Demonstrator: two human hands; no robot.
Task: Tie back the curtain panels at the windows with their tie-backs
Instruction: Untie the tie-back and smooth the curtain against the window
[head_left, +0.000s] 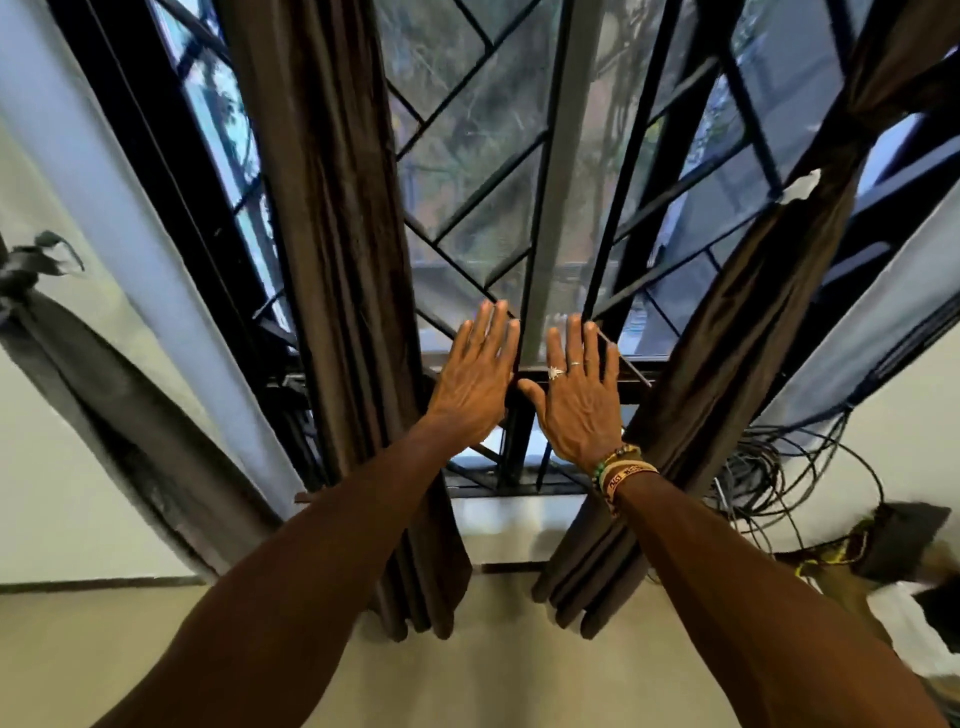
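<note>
Two dark brown curtain panels hang at the window. The left panel (337, 249) hangs straight and loose. The right panel (748, 332) is gathered in at a pale tie-back (802, 187) high on the right. My left hand (475, 379) and my right hand (579, 395) are raised flat side by side between the panels, fingers spread, holding nothing. They sit in front of the window's lower frame; I cannot tell if they touch it. Another dark curtain (119, 415) at the far left is tied with a dark knot (31, 265).
The window (467, 156) has black diagonal bars and a grey centre post (561, 171). A tangle of cables (769, 467) hangs on the wall to the right, above dark objects (904, 540) on the floor. White wall lies below the sill.
</note>
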